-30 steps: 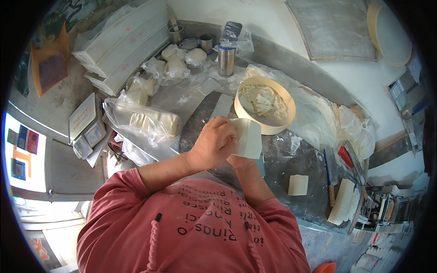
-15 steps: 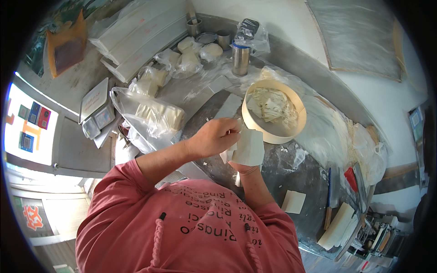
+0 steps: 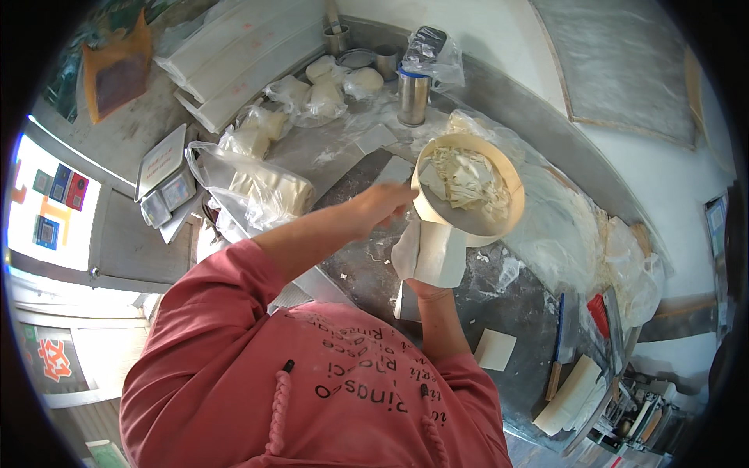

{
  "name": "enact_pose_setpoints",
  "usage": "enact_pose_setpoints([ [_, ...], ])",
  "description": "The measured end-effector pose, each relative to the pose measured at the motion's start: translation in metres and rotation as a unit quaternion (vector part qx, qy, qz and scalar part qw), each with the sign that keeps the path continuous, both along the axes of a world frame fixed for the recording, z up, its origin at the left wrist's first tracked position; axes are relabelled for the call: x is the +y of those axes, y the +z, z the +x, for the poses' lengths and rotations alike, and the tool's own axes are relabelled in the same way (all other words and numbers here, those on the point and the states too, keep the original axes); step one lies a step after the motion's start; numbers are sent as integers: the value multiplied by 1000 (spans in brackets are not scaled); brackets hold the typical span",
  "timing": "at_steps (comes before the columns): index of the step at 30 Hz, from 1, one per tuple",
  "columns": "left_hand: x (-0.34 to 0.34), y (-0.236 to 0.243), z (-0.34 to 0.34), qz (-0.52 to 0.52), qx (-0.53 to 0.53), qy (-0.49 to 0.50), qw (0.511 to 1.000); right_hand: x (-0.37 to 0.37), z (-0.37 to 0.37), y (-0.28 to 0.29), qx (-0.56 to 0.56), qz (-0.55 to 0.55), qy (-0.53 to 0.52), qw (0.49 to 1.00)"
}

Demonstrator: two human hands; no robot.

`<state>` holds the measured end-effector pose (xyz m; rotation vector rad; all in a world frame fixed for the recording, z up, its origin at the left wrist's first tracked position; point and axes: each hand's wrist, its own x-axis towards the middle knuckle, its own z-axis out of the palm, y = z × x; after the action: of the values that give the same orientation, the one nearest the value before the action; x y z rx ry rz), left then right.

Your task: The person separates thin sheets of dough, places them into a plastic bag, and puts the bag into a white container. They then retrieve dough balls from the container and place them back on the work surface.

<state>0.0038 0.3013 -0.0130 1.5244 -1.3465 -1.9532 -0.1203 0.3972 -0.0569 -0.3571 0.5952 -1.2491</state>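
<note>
My right hand (image 3: 427,289) grips a stack of thin pale dough sheets (image 3: 441,256) from below; the sheets cover most of its fingers. One sheet bends out at the stack's left side. My left hand (image 3: 382,209) is above and left of the stack, by the near left rim of a round wooden sieve (image 3: 421,203). Motion blurs its fingers, and I cannot see anything in them. Inside the sieve lie floury dough scraps (image 3: 468,175). A loose square dough sheet (image 3: 495,349) lies on the dark board (image 3: 367,265) to the right of my right forearm.
A knife (image 3: 566,327), a red-handled tool (image 3: 598,313) and a dough stack (image 3: 571,395) lie at the right. Bagged dough (image 3: 273,195) and a scale (image 3: 165,175) are at the left. Behind the sieve stands a metal canister (image 3: 413,99). Floury plastic sheeting (image 3: 546,203) covers the back right.
My left hand has moved up and away from the stack, toward the sieve rim. The stack in my right hand has shifted slightly right and down, with its left sheet spread outward.
</note>
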Motion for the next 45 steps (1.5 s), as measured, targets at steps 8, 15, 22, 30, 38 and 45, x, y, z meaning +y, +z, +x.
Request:
enact_pose_setpoints([
  [8, 53, -18, 24, 1, 111, 31, 993, -1, -10, -69, 417, -179, -34, 891],
  [15, 63, 3, 44, -245, 50, 40, 967, 2, 16, -46, 144, -114, -18, 983],
  [22, 66, -1, 70, -351, 68, 62, 932, -23, 7, -99, 696, -255, -97, 664],
  [30, 31, -40, 161, 2, 301, 179, 937, -20, 141, 79, 789, -267, -58, 550],
  [38, -21, -22, 354, 222, 516, 271, 782, -110, 321, 51, 330, -44, 94, 938],
  [45, -99, -49, 390, 113, 146, 231, 955, -181, 382, -36, 308, 131, 29, 942],
])
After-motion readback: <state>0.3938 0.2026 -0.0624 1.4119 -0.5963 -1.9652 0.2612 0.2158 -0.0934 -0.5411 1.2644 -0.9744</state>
